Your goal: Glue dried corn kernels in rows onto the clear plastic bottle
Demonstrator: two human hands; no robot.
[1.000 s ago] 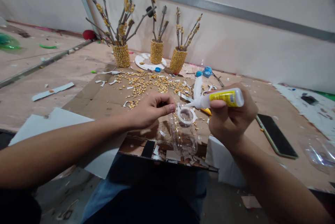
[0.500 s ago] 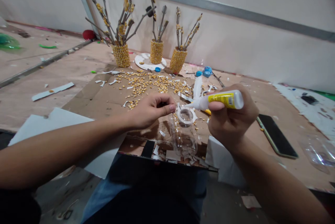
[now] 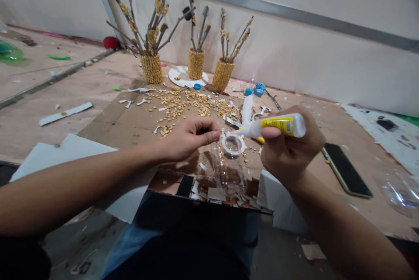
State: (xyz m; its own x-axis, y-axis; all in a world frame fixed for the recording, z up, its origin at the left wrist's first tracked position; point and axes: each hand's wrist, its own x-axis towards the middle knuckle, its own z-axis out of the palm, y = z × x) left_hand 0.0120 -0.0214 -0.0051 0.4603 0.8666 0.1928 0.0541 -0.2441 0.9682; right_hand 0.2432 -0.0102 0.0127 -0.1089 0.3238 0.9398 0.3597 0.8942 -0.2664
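My right hand point(image 3: 291, 144) is wrapped round a white glue bottle point(image 3: 278, 125) with a yellow label. The bottle lies almost level, its nozzle pointing left toward my left fingertips. With thumb and finger pinched, my left hand point(image 3: 193, 138) grips the upper edge of a clear plastic bottle point(image 3: 229, 171) that lies on the cardboard. A white paper ring point(image 3: 242, 143) shows at the far end of the clear bottle, just under the nozzle. Whether glue is coming out is too small to tell.
Loose corn kernels point(image 3: 196, 105) and paper scraps cover the cardboard point(image 3: 111, 114). Behind stand three kernel-covered pots, one a middle pot point(image 3: 196, 65), holding twigs. A phone point(image 3: 347, 170) and another clear plastic piece point(image 3: 397, 192) lie right; white sheets point(image 3: 65, 157) lie left.
Almost nothing differs. The glue bottle and my right hand have shifted very slightly to the right; my left hand stays at the clear bottle's edge.
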